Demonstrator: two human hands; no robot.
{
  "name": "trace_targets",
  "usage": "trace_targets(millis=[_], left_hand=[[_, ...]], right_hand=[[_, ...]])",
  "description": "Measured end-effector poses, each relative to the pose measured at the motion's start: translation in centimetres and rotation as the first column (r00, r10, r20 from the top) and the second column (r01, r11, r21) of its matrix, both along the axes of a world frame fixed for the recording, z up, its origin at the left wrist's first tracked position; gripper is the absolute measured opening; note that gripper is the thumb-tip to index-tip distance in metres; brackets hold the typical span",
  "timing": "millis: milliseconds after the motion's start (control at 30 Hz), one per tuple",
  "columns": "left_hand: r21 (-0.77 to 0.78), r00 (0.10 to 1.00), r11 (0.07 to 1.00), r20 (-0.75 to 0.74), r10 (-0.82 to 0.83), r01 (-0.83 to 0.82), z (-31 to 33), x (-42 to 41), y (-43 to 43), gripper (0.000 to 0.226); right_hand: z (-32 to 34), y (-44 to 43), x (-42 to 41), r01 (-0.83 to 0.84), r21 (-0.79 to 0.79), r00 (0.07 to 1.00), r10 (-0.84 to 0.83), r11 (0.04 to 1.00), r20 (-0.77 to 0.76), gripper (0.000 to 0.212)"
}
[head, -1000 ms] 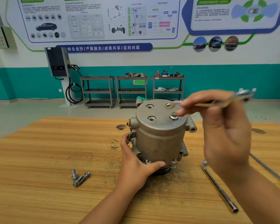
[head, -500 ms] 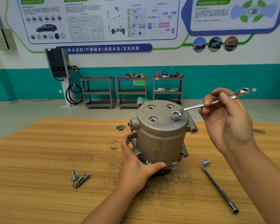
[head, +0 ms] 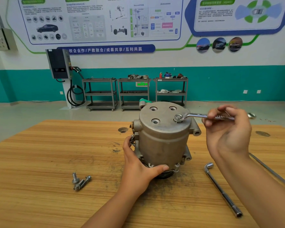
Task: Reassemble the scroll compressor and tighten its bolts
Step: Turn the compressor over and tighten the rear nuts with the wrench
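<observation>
The grey scroll compressor (head: 163,139) stands upright in the middle of the wooden table (head: 39,162). My left hand (head: 138,165) grips its lower left side. One bolt (head: 178,119) sits in the right hole of the top cover; the other three holes are empty. A silver ring wrench (head: 197,115) has its ring end over that bolt, its handle pointing right. My right hand (head: 227,129) pinches the wrench handle with the fingertips. Three loose bolts (head: 80,181) lie on the table at the left.
An L-shaped socket wrench (head: 222,190) lies on the table right of the compressor. A long thin metal bar (head: 270,171) lies further right, partly behind my right arm. Three metal shelf carts (head: 135,92) and a wall charger (head: 59,65) stand far behind.
A second ago my right hand held the wrench above the cover. It then set the ring end on the bolt and has swung the handle down and toward me.
</observation>
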State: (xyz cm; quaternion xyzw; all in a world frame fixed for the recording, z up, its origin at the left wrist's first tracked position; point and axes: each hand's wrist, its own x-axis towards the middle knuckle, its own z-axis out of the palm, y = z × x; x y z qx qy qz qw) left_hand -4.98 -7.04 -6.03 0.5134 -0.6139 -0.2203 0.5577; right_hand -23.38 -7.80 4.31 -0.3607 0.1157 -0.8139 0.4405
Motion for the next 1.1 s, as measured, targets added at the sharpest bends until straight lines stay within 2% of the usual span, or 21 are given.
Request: trace_targets(millis=[133,233,333,433,500,567,667,733,800,867,967,1033,1100], left_hand=[[0.009,1.000,1.000,0.005,0.000,0.000,0.1,0.0,0.0,0.120],[0.007,1.000,1.000,0.008,0.001,-0.001,0.0,0.0,0.0,0.117],[-0.007,1.000,1.000,0.003,0.004,-0.004,-0.2,0.0,0.0,0.118],[-0.008,1.000,1.000,-0.019,0.002,-0.002,-0.3,0.0,0.0,0.121],[-0.013,1.000,1.000,-0.023,0.000,0.000,-0.4,0.0,0.0,0.123],[-0.014,1.000,1.000,-0.021,-0.006,0.005,-0.3,0.1,0.1,0.120],[0.037,1.000,0.999,-0.023,-0.009,0.010,-0.1,-0.1,0.3,0.113],[0.073,1.000,0.997,-0.025,-0.013,0.015,-0.1,-0.2,0.1,0.106],[0.074,0.997,0.997,0.073,-0.039,0.034,0.0,-0.3,0.0,0.107],[0.035,0.994,0.998,0.097,-0.050,0.046,0.2,-0.3,-0.2,0.106],[0.053,0.998,0.997,0.013,-0.061,0.060,-0.1,-0.1,-0.5,0.114],[0.077,0.997,0.995,0.048,-0.063,0.060,-0.3,0.0,-0.5,0.113],[0.077,0.999,0.996,0.021,-0.042,0.040,-0.3,0.0,-0.4,0.121]], right_hand=[[0.2,1.2,0.8,0.118,-0.028,0.993,-0.118,0.993,-0.011,0.022],[0.3,1.9,1.3,0.203,-0.095,0.974,-0.211,0.975,-0.086,0.024],[-0.3,2.6,2.0,0.290,-0.244,0.916,-0.343,0.925,-0.210,0.031],[-1.5,3.6,3.4,0.336,-0.336,0.837,-0.442,0.880,-0.322,0.023],[-2.2,4.2,4.3,0.390,-0.415,0.729,-0.550,0.822,-0.407,0.016],[-2.5,4.6,5.2,0.411,-0.522,0.579,-0.656,0.748,-0.484,0.012],[-2.5,5.1,5.7,0.387,-0.642,0.385,-0.748,0.662,-0.540,0.013],[-2.6,5.1,5.8,0.331,-0.729,0.232,-0.801,0.599,-0.552,0.011],[-2.7,5.0,5.9,0.273,-0.796,0.093,-0.838,0.541,-0.538,0.014],[-2.7,4.9,5.8,0.243,-0.826,0.016,-0.854,0.508,-0.520,0.022],[-2.3,4.8,5.3,0.231,-0.856,-0.022,-0.877,0.462,-0.480,0.037],[-2.0,4.9,5.0,0.209,-0.870,0.006,-0.890,0.446,-0.455,0.043],[-1.5,5.0,4.6,0.181,-0.882,0.064,-0.901,0.434,-0.430,0.042]])
